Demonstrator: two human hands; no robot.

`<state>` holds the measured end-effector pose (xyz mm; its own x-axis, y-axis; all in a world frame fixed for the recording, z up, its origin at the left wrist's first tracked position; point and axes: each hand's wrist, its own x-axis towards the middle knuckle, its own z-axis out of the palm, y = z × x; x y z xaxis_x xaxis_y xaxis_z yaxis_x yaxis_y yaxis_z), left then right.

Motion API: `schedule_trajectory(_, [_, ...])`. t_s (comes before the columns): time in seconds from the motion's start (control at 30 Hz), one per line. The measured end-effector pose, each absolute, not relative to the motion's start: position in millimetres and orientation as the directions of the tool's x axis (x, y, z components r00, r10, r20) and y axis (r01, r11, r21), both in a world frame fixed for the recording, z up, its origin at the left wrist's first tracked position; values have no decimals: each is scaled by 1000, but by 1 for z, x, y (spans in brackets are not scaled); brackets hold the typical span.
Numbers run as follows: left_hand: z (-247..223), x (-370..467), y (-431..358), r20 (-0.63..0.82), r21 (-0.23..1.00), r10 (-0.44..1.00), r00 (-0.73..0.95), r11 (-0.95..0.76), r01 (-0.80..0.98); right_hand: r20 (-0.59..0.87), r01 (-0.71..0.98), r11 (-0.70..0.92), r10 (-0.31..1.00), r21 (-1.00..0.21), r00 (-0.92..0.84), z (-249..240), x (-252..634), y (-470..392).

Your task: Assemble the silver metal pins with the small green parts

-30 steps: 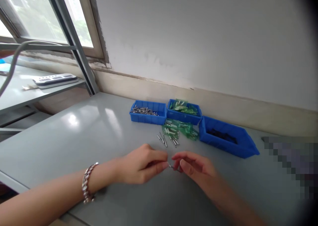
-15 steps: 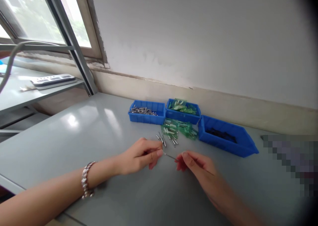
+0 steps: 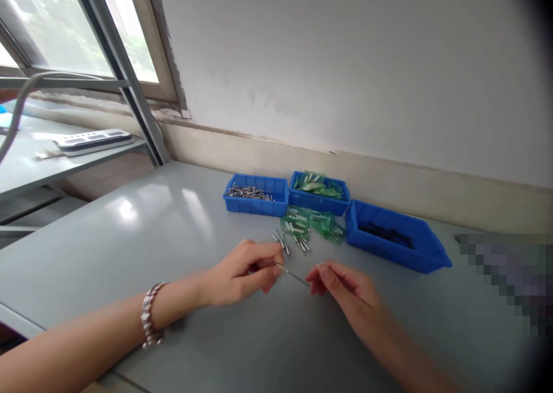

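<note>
A thin metal rod (image 3: 296, 276) slants between my two hands above the grey table. My left hand (image 3: 248, 272), with a beaded bracelet at the wrist, pinches its upper left end between thumb and fingers. At the rod's lower right end is my right hand (image 3: 334, 283), its thumb and fingers drawn together; whether they grip the rod is hidden. Just beyond lie several loose metal pins (image 3: 301, 244) and green plastic packets (image 3: 319, 223). More metal pins fill part of the left blue bin (image 3: 256, 207).
Behind the packets, a blue bin (image 3: 319, 203) holds more green packets. Dark pieces lie in the right blue bin (image 3: 389, 254). A grey metal frame (image 3: 142, 116) and a shelf with a white power strip (image 3: 95, 142) stand at the left, near the window.
The rod has shifted slightly and shows more of its length between my hands. My left hand's fingertips have moved a little; the bins and packets are as before.
</note>
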<state>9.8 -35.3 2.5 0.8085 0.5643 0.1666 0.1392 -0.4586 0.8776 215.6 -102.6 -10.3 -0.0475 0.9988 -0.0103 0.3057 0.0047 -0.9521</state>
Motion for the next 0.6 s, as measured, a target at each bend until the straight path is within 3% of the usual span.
schedule_trajectory(0.17, [3,10,-35,179,863,577,797,-482,155,-11,309,2,999,-951,-41,-11,216,-103])
schedule_trajectory(0.27, [4,5,-26,263,812,634,728,-552,187,5,320,22,999,-947,-53,-12,216,-103])
schedule_trajectory(0.37, [7,-7,-5,379,747,747,546,-595,296,5,340,27,998,-940,-67,-13,216,-104])
schedule_trajectory(0.6, [6,-46,56,481,763,872,91,-467,447,-1,406,39,995,-913,-98,-15,218,-104])
